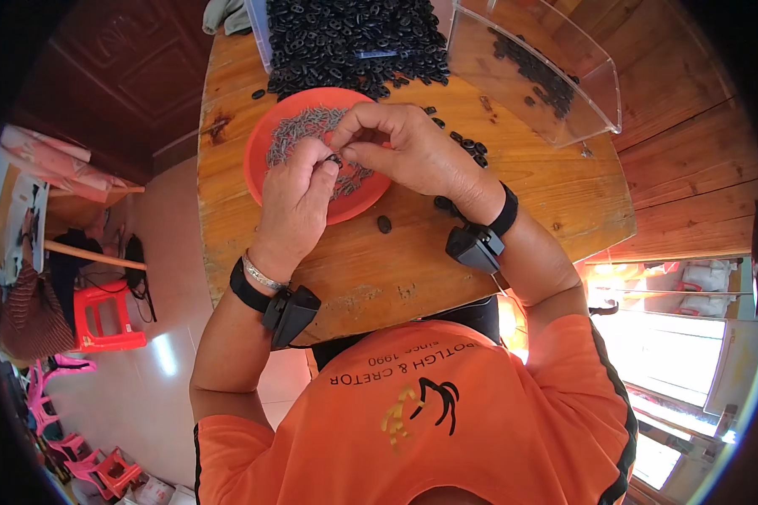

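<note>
Over a round red-orange dish, my two hands meet close together. My left hand is closed, pinching a small black oval piece between thumb and fingers. From the right, my right hand comes in with thumb and forefinger pinched right beside that piece; whatever sits between those fingertips is too small to make out. In the dish lies a heap of small grey screw-like pieces, partly hidden by both hands.
Beyond the dish, a large pile of black oval pieces fills a clear-walled bin. A transparent tray with more black pieces stands at the far right. One loose oval piece lies on the wooden table; several others lie near my right wrist.
</note>
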The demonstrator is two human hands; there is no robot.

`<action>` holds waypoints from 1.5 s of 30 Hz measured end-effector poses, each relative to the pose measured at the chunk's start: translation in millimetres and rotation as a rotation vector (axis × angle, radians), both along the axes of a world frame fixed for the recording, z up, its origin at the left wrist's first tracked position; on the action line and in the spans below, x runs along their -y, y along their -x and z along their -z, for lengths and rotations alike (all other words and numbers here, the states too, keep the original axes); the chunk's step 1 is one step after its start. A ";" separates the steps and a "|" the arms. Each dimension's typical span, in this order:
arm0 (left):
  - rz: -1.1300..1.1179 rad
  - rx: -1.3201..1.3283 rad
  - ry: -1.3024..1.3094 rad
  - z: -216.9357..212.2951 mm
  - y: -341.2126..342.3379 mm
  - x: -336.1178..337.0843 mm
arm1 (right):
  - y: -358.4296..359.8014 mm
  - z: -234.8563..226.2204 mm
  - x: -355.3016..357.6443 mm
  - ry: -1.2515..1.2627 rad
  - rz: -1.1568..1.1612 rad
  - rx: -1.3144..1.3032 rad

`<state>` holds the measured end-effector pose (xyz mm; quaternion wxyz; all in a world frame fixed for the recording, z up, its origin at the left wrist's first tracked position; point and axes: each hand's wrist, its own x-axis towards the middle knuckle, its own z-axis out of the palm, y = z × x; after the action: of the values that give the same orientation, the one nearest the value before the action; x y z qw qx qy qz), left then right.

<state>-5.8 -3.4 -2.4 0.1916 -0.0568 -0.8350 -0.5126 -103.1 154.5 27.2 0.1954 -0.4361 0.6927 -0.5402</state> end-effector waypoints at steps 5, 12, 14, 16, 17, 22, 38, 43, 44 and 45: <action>0.007 0.038 -0.017 -2.7 -0.9 -0.6 | -0.5 -0.3 0.0 0.005 0.008 -0.014; -0.038 0.037 -0.077 -4.2 -3.6 -7.4 | -7.5 4.3 5.3 0.091 0.047 0.007; -0.083 0.023 -0.129 -3.9 -4.1 -9.9 | -10.7 2.7 6.0 0.094 0.066 0.006; -0.083 0.025 -0.107 -4.8 -5.4 -9.0 | -13.2 0.8 6.7 0.098 0.082 0.008; -0.081 0.026 -0.086 -5.2 -6.1 -8.4 | -13.6 0.1 7.0 0.102 0.076 -0.008; -0.072 0.030 -0.113 -5.8 -9.2 -10.8 | -15.3 -2.3 6.7 0.085 0.060 -0.052; -0.066 0.079 -0.506 -3.8 -1.1 -0.1 | -13.6 -6.7 -51.6 -0.225 0.170 -0.485; -0.027 0.062 -0.494 -4.6 -2.7 0.9 | -42.4 14.5 -57.7 -0.318 -0.031 -0.766; -0.020 0.054 -0.493 -4.2 -2.5 0.8 | -46.6 14.8 -56.5 -0.321 -0.031 -0.768; -0.020 0.052 -0.494 -4.2 -2.6 1.0 | -50.3 14.8 -54.3 -0.336 -0.078 -0.863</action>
<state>-3.2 -4.4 1.7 0.1834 0.0130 -0.6895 -0.7005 -52.8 208.9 12.4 -0.0228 -0.6091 0.7716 -0.1819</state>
